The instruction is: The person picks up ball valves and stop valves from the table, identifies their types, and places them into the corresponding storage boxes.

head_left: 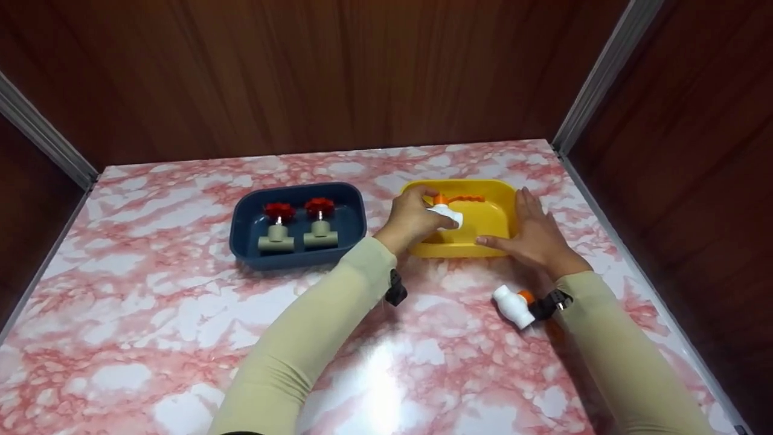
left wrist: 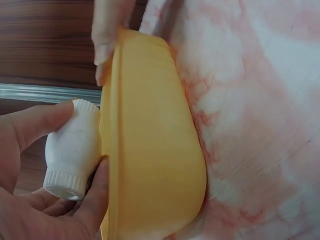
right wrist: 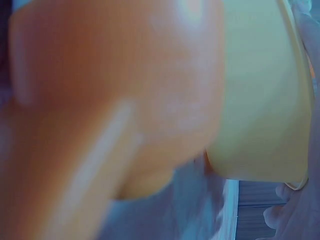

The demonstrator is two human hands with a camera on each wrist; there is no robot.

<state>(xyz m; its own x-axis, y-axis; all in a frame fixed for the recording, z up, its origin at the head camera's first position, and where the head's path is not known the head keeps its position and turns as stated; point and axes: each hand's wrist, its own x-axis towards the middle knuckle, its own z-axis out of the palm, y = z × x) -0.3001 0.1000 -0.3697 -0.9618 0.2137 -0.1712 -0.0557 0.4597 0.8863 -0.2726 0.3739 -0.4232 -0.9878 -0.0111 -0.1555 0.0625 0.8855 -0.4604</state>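
Note:
My left hand (head_left: 415,219) pinches a white ball valve (head_left: 448,215) with an orange lever handle (head_left: 466,198), held within the rim of the yellow tub (head_left: 459,251). In the left wrist view the valve's ribbed white body (left wrist: 75,145) sits between thumb and fingers, beside the tub's wall. My right hand (head_left: 534,232) is spread at the tub's right front corner, fingers straight along the right side and thumb across the front rim. Below that hand, a second white ball valve (head_left: 513,307) lies on the table, its orange handle partly hidden by the wrist camera.
Left of the yellow tub stands a dark blue tub (head_left: 302,261). Inside it are two beige tee-shaped valves (head_left: 276,238) with red handwheels (head_left: 319,206). The pink-and-white marbled table (head_left: 151,302) meets brown wood-grain panels (head_left: 314,78) at the back and sides.

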